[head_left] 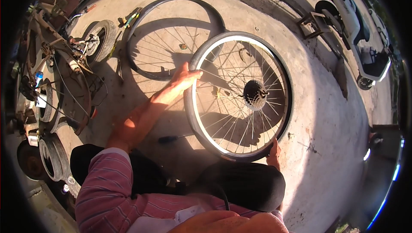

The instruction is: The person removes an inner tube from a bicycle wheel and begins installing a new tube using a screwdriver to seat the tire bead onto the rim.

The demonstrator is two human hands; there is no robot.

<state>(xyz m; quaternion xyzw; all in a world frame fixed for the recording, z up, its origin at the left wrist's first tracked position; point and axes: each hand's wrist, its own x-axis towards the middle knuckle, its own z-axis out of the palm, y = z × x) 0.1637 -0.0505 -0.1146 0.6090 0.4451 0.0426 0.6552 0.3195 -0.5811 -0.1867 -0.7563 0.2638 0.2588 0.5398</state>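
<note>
A bicycle wheel (188, 108) with a black tyre, a silver rim and thin spokes stands tilted in front of my knees. Its rear sprocket cassette (255, 95) faces up toward me. My left hand (187, 77) is closed round the tyre and rim at the wheel's left side, thumb over the rim. At the lower right edge, my right hand (274, 155) grips the tyre, its fingers partly hidden behind the wheel. Beyond, a loose black bicycle tyre (171, 0) lies on the concrete, partly covered by the wheel. A screwdriver (168, 139) with a dark handle lies below my left forearm.
To the left stand bicycle frames and parts (71, 61), with a small wheel (103, 39) and several worn tyres (52, 158). A hand tool (131, 19) lies by the loose tyre. A low wooden stool (315, 24) and a white scooter (352, 22) stand at the far right.
</note>
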